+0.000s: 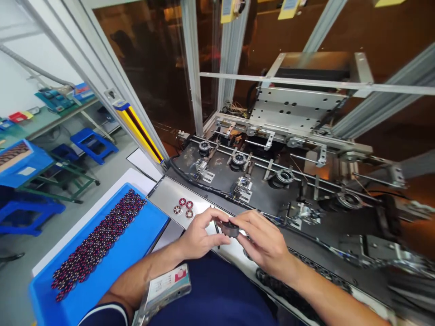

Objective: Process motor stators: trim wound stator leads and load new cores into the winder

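Between my two hands, above the metal ledge, is a dark round part (230,230) like a short cylinder. My left hand (201,232) curves around its left side, with index finger and thumb near or on it. From the right, my right hand (263,241) pinches it between fingers and thumb. A thin dark tool (217,233) lies on the ledge behind the left fingertips, partly hidden. Several small discs (183,208) with red and pale segments rest on the metal ledge (163,192) left of my hands.
A blue tray (136,242) on the left holds rows of similar discs (98,240). Ahead, a machine bed carries round fixtures (239,158), rods and clamps inside an aluminium frame. Black round parts (288,285) line the ledge under my right forearm. A yellow strip (141,131) stands on the frame post.
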The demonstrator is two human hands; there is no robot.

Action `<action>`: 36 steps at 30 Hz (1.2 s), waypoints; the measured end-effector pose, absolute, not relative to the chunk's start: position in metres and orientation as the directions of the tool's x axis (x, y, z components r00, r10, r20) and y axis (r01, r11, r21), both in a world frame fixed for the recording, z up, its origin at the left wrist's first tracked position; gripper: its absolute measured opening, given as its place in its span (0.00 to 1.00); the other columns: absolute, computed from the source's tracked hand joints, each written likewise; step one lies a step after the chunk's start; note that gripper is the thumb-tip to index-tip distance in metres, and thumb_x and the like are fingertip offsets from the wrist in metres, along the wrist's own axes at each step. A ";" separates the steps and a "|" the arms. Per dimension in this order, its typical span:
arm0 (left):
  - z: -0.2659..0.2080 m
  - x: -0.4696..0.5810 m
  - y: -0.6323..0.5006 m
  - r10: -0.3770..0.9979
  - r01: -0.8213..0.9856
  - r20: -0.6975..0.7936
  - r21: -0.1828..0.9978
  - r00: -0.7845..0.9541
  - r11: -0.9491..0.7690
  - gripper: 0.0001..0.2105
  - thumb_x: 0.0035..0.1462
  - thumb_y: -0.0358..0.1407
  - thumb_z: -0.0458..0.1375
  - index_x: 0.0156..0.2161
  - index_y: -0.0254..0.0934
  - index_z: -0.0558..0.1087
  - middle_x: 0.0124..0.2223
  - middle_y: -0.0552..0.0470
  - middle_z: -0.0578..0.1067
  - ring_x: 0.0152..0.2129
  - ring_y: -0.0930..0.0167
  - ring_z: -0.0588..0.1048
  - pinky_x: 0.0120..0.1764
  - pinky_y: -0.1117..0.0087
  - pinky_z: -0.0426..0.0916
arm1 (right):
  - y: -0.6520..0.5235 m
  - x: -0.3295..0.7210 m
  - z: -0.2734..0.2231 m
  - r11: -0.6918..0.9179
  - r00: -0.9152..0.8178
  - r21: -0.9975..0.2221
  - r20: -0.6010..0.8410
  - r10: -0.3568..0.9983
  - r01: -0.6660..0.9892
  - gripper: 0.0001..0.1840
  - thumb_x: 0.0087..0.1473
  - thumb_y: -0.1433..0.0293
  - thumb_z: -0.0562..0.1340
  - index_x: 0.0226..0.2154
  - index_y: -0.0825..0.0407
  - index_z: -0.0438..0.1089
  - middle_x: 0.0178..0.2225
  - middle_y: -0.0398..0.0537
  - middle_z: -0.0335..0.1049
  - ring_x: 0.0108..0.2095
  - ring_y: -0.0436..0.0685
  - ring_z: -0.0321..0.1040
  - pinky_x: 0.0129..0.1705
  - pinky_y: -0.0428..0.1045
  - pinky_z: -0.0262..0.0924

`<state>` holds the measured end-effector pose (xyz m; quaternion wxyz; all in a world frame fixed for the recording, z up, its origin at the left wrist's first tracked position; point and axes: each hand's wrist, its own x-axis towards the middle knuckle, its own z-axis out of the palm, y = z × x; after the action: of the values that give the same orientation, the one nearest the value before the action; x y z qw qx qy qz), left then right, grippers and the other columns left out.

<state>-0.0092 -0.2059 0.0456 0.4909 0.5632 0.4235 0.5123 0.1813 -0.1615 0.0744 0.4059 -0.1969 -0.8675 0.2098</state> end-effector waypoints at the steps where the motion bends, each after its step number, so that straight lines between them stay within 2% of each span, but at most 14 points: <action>1: 0.044 -0.004 -0.207 0.981 -0.054 0.149 0.988 0.121 -0.144 0.23 0.51 0.52 0.66 0.44 0.36 0.72 0.39 0.48 0.77 0.35 0.70 0.75 0.42 0.69 0.70 | -0.166 0.184 0.071 0.819 -0.551 -0.538 0.629 0.548 0.201 0.23 0.61 0.78 0.58 0.58 0.47 0.65 0.34 0.50 0.73 0.33 0.58 0.71 0.33 0.53 0.70; 4: 0.042 0.007 -0.209 0.982 -0.041 0.138 0.990 0.128 -0.133 0.21 0.53 0.50 0.66 0.43 0.35 0.73 0.38 0.48 0.78 0.32 0.72 0.76 0.39 0.71 0.71 | -0.173 0.199 0.073 0.754 -0.513 -0.612 0.579 0.633 0.239 0.17 0.60 0.73 0.64 0.52 0.50 0.70 0.41 0.55 0.73 0.40 0.60 0.72 0.40 0.55 0.71; 6: 0.045 0.009 -0.210 0.970 0.065 0.182 0.979 0.163 -0.195 0.18 0.55 0.47 0.65 0.44 0.36 0.75 0.39 0.48 0.80 0.32 0.72 0.77 0.39 0.70 0.72 | -0.173 0.212 0.082 0.676 -0.572 -0.708 0.474 0.670 0.205 0.13 0.62 0.68 0.63 0.50 0.50 0.72 0.52 0.59 0.70 0.51 0.62 0.70 0.48 0.57 0.69; 8: 0.050 0.009 -0.210 0.938 0.175 0.258 0.937 0.233 -0.301 0.16 0.57 0.44 0.65 0.46 0.37 0.76 0.40 0.47 0.81 0.34 0.70 0.79 0.41 0.69 0.73 | -0.169 0.223 0.091 0.549 -0.663 -0.819 0.319 0.677 0.166 0.12 0.66 0.65 0.58 0.47 0.49 0.75 0.59 0.58 0.64 0.57 0.62 0.65 0.54 0.56 0.65; 12: 0.057 0.013 -0.212 0.843 0.235 0.388 0.839 0.372 -0.490 0.14 0.60 0.40 0.62 0.49 0.38 0.77 0.42 0.45 0.82 0.38 0.67 0.80 0.42 0.68 0.75 | -0.160 0.233 0.099 0.264 -0.818 -0.956 0.052 0.573 0.124 0.22 0.68 0.58 0.55 0.32 0.51 0.78 0.57 0.54 0.69 0.62 0.62 0.60 0.60 0.56 0.59; 15: 0.058 0.017 -0.215 0.793 0.233 0.436 0.794 0.425 -0.561 0.15 0.60 0.39 0.61 0.51 0.38 0.76 0.43 0.44 0.81 0.41 0.66 0.80 0.43 0.68 0.75 | -0.158 0.234 0.102 0.131 -0.900 -0.987 -0.029 0.434 0.095 0.24 0.66 0.53 0.56 0.32 0.53 0.77 0.57 0.56 0.68 0.61 0.62 0.61 0.62 0.57 0.56; 17: 0.055 0.018 -0.217 0.810 0.259 0.428 0.795 0.401 -0.549 0.18 0.59 0.41 0.63 0.53 0.38 0.74 0.44 0.44 0.81 0.42 0.65 0.80 0.46 0.66 0.75 | -0.152 0.238 0.106 0.114 -0.926 -0.989 -0.050 0.373 0.099 0.25 0.66 0.53 0.55 0.34 0.54 0.77 0.61 0.57 0.64 0.61 0.61 0.62 0.62 0.56 0.56; 19: 0.045 0.017 -0.219 0.863 0.332 0.371 0.811 0.344 -0.481 0.20 0.58 0.42 0.64 0.54 0.38 0.73 0.45 0.44 0.81 0.41 0.65 0.80 0.46 0.65 0.75 | -0.133 0.250 0.108 0.183 -0.919 -0.972 -0.065 0.389 0.146 0.25 0.67 0.53 0.54 0.34 0.53 0.76 0.63 0.55 0.61 0.62 0.61 0.60 0.63 0.56 0.54; 21: 0.026 0.017 -0.221 0.893 0.451 0.278 0.786 0.354 -0.423 0.18 0.59 0.41 0.62 0.53 0.37 0.73 0.46 0.43 0.81 0.42 0.65 0.79 0.47 0.65 0.75 | -0.097 0.270 0.105 0.332 -0.862 -0.905 -0.068 0.502 0.265 0.24 0.67 0.53 0.52 0.37 0.51 0.76 0.66 0.52 0.57 0.64 0.61 0.57 0.66 0.58 0.51; 23: 0.000 0.020 -0.223 0.871 0.572 0.167 0.695 0.461 -0.436 0.14 0.61 0.38 0.60 0.50 0.37 0.74 0.47 0.42 0.80 0.44 0.64 0.78 0.48 0.64 0.74 | -0.049 0.293 0.093 0.467 -0.744 -0.758 -0.036 0.667 0.455 0.25 0.65 0.52 0.51 0.38 0.50 0.76 0.67 0.50 0.55 0.65 0.63 0.55 0.67 0.60 0.48; 24: -0.014 0.023 -0.224 0.848 0.614 0.109 0.643 0.519 -0.458 0.13 0.61 0.37 0.59 0.50 0.37 0.75 0.47 0.42 0.79 0.44 0.64 0.78 0.48 0.64 0.74 | -0.023 0.304 0.083 0.507 -0.687 -0.656 -0.023 0.726 0.559 0.25 0.64 0.52 0.51 0.35 0.50 0.76 0.65 0.52 0.58 0.64 0.63 0.57 0.67 0.60 0.50; 26: -0.040 0.030 -0.227 0.814 0.649 0.033 0.585 0.580 -0.486 0.13 0.60 0.34 0.60 0.50 0.39 0.75 0.47 0.43 0.78 0.43 0.65 0.77 0.47 0.64 0.73 | 0.022 0.322 0.058 0.491 -0.620 -0.587 -0.026 0.784 0.644 0.24 0.61 0.54 0.52 0.30 0.52 0.75 0.63 0.58 0.60 0.64 0.69 0.56 0.66 0.64 0.50; 31: -0.076 0.048 -0.233 0.798 0.690 -0.037 0.529 0.601 -0.495 0.20 0.54 0.32 0.65 0.52 0.42 0.73 0.49 0.45 0.75 0.44 0.63 0.75 0.47 0.62 0.71 | 0.068 0.339 0.007 0.504 -0.617 -0.514 -0.063 0.785 0.694 0.20 0.58 0.60 0.53 0.27 0.52 0.75 0.62 0.57 0.61 0.64 0.70 0.56 0.64 0.65 0.54; 36: -0.089 0.055 -0.235 0.804 0.719 -0.050 0.484 0.592 -0.499 0.13 0.56 0.35 0.65 0.47 0.39 0.73 0.51 0.43 0.73 0.45 0.63 0.74 0.47 0.61 0.70 | 0.071 0.344 -0.008 0.545 -0.651 -0.467 -0.091 0.753 0.696 0.19 0.61 0.63 0.53 0.31 0.52 0.77 0.64 0.54 0.59 0.65 0.68 0.55 0.65 0.63 0.54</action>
<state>0.0547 -0.2349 -0.0889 0.2345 0.8609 0.4423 0.0912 0.3442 0.0715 -0.0082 0.0600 -0.4133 -0.8769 0.2380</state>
